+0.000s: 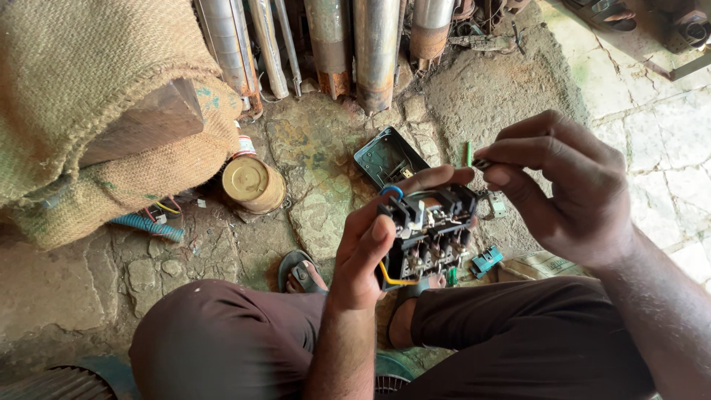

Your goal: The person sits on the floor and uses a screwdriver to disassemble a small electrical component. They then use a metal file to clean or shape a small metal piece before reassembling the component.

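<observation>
My left hand (368, 248) grips a black electrical switch block (429, 231) with metal terminals, a blue wire loop at its top and a yellow wire at its bottom. My right hand (566, 185) hovers just above and right of it, its thumb and fingers pinched on a small dark part (481, 164) near the block's upper right corner. A black cover plate (387, 155) lies on the stone ground beyond the block. A small green piece (469, 152) lies beside it.
Several metal pipes (374, 44) lean at the top. A burlap-wrapped bundle (81, 96) with a wooden block fills the upper left, a round tin (250, 183) beside it. A teal part (486, 261) lies near my knee. My sandalled feet (300, 272) rest below.
</observation>
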